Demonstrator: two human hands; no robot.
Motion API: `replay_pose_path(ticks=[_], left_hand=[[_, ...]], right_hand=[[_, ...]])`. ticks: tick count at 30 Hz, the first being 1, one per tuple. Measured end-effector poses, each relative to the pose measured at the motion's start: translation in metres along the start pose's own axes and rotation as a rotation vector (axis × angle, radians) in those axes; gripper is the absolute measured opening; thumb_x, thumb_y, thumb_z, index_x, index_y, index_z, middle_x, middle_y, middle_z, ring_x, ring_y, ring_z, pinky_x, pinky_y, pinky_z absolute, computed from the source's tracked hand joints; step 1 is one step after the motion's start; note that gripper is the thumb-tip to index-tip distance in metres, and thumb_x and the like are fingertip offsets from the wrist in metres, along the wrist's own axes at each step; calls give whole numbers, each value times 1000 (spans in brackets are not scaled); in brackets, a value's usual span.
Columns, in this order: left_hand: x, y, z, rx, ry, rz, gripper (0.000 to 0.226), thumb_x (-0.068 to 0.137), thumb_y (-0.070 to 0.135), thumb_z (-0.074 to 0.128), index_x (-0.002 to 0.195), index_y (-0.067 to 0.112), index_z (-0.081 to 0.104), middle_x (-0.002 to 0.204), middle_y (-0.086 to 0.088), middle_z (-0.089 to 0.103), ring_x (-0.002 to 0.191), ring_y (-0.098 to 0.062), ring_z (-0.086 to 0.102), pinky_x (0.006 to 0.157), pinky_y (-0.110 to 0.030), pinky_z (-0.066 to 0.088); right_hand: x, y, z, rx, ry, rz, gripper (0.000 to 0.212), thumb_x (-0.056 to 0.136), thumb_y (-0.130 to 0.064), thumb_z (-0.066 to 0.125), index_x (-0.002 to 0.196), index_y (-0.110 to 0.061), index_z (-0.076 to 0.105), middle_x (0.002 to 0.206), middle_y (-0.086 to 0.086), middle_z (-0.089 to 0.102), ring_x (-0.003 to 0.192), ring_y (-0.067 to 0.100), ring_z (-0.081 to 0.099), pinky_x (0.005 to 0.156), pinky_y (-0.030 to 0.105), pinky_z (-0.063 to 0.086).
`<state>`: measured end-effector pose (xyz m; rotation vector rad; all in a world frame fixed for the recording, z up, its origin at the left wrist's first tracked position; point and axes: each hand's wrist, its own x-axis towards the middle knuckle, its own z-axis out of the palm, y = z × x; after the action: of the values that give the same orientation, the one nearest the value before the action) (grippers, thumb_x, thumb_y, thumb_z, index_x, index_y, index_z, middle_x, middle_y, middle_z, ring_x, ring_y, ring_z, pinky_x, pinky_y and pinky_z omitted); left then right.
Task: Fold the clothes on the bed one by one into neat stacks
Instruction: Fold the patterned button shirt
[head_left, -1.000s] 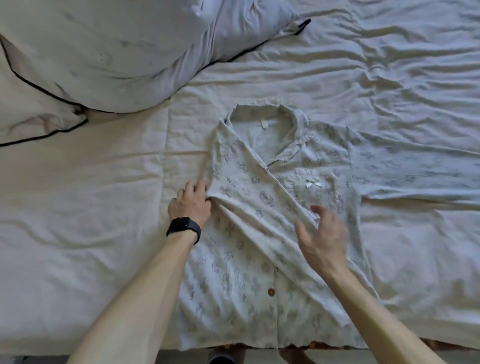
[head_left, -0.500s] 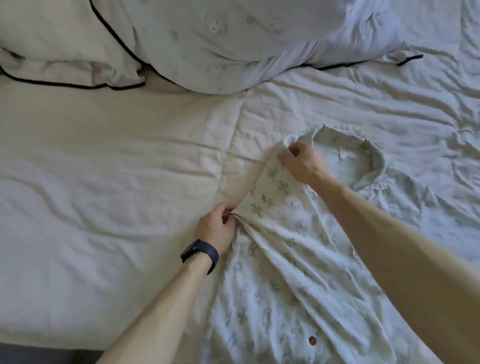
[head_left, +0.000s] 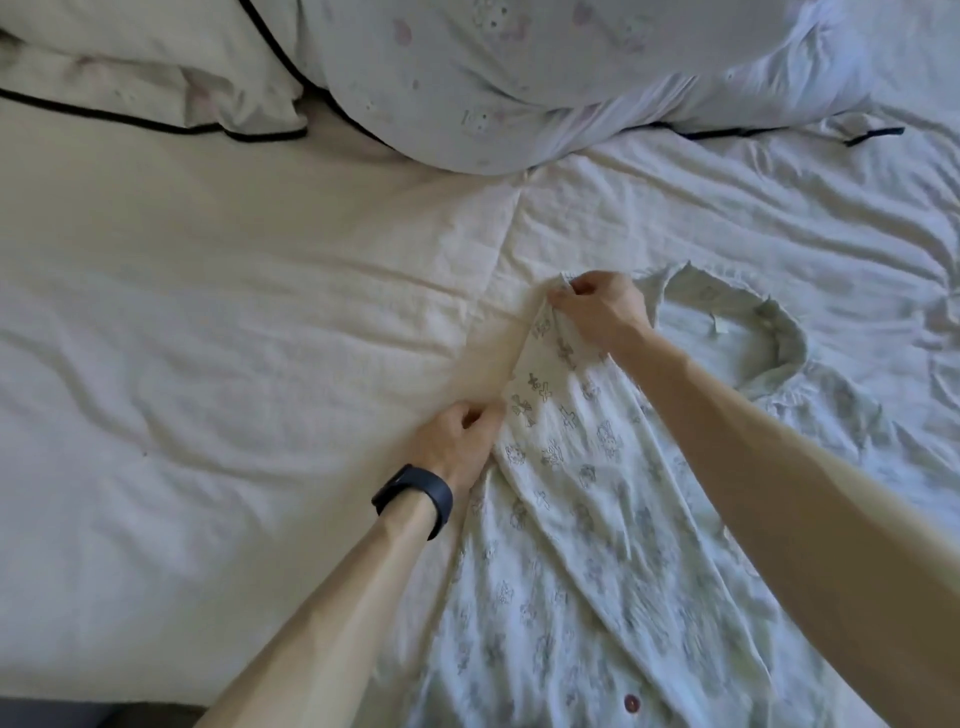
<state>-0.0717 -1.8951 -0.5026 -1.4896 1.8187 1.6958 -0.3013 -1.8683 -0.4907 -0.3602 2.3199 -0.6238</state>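
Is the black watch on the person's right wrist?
No, the black watch sits on the wrist of the left hand, which grips the printed shirt.

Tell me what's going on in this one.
A person is partway through folding a printed pajama shirt spread out on the bed. The right hand pinches the shirt's edge beside the collar. The left hand, with a black wristband on its wrist, grips the same edge lower down. The shirt lies front up, with one button showing near the bottom. Pillows sit at the far side.
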Motion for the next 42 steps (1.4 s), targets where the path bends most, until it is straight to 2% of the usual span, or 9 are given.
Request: replay_pose_path(ticks=[6, 9, 13, 17, 22, 25, 29, 34, 42], left_hand=[[2, 5, 4, 440, 59, 110, 43, 97, 59, 47, 124, 28, 60, 83, 15, 56, 71, -10, 55, 54, -24, 38], [7, 23, 8, 472, 141, 138, 46, 94, 65, 46, 117, 27, 54, 105, 6, 63, 88, -19, 60, 64, -29, 48], [41, 60, 22, 744, 386, 643, 52, 91, 53, 54, 127, 15, 56, 124, -11, 56, 108, -33, 54, 84, -44, 47], [60, 69, 56, 1048, 174, 1094, 53, 91, 52, 44, 121, 12, 63, 121, -12, 62, 115, -33, 56, 93, -46, 42], [79, 49, 68, 1327, -64, 823, 69, 95, 73, 6, 157, 43, -1, 167, 4, -7, 154, -23, -12, 117, -37, -18], [72, 51, 73, 1353, -20, 769, 71, 92, 73, 0, 157, 44, -6, 166, 1, -13, 153, -22, -19, 120, -42, -19], [35, 40, 93, 1240, 43, 894, 73, 93, 70, 22, 159, 39, 15, 169, -4, 2, 155, -28, -2, 119, -50, -17], [23, 19, 108, 1419, -45, 744, 68, 89, 82, 2, 149, 57, -19, 161, 9, -32, 149, -28, -30, 113, -69, -16], [9, 33, 123, 1611, -72, 512, 70, 87, 81, -4, 146, 53, -30, 156, 7, -42, 145, -28, -37, 113, -70, -14]], right_hand=[[-7, 2, -1, 184, -116, -64, 44, 98, -34, 66, 138, -16, 61, 125, -6, 67, 107, 8, 65, 95, 23, 53], [-48, 35, -8, 188, 133, -120, 40, 100, -29, 62, 138, -19, 58, 126, -8, 66, 110, 8, 63, 100, 30, 52], [-140, 117, 9, 66, 558, -153, 23, 98, -24, 62, 120, -18, 65, 122, -5, 64, 119, 19, 58, 103, 44, 47], [-212, 200, 39, -196, 549, -155, 35, 98, -29, 54, 129, -16, 64, 144, 4, 56, 136, 25, 49, 113, 40, 38], [-254, 273, 59, -457, 232, 128, 63, 101, -62, 27, 160, -45, 13, 171, 0, 8, 158, 21, -2, 123, 55, 2], [-262, 294, 55, -506, 133, 147, 72, 97, -74, 15, 160, -44, -2, 171, -2, -10, 156, 19, -16, 120, 60, -9], [-268, 287, 45, -470, 241, 88, 77, 96, -72, 28, 162, -34, 17, 171, 7, 2, 158, 27, -1, 121, 63, -7], [-283, 322, 57, -564, 198, 55, 77, 98, -72, 21, 163, -31, 15, 171, 6, -1, 158, 28, 1, 120, 63, 2], [-281, 326, 45, -431, 78, -1, 74, 100, -70, 24, 163, -34, 6, 171, 3, -5, 158, 24, -5, 120, 60, -1]])
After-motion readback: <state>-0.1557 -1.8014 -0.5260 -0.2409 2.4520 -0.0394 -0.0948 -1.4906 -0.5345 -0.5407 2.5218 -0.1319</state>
